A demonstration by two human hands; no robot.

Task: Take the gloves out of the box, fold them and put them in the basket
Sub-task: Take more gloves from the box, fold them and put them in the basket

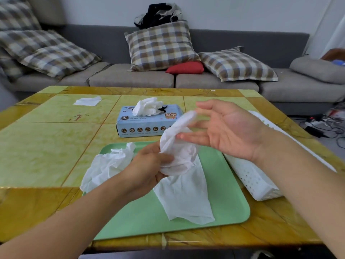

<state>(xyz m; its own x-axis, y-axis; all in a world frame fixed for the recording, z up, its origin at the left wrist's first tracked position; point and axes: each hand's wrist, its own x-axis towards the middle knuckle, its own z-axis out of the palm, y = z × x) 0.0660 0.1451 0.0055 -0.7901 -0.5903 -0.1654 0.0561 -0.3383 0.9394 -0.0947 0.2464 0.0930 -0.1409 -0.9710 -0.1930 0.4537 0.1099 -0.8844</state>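
White and thin as tissue, the crumpled disposable glove [179,156] I am working on is hanging from my left hand [147,165], whose fingers are curling round its bunched middle above the pale green plastic tray [224,212]. Its long axis is running from the cuff end lying low on the tray, nearest me, up and away to a finger tip rising toward my right hand [229,129]. That hand is hovering flat, palm up, fingers straight and gripping nothing, its fingertips just touching or nearly touching the glove's upper part; I cannot tell which. I am judging that the right hand, being nearer the free upper end, is the one to take it for the fold. The white perforated plastic basket [252,176] is lying just right of the tray, under my right forearm, which is covering much of it, so its opening is hard to make out. Beyond, the light blue cardboard glove box [141,126] is standing with more white gloves bulging from its top. Another loose white glove [108,165] is lying partly behind my left wrist.
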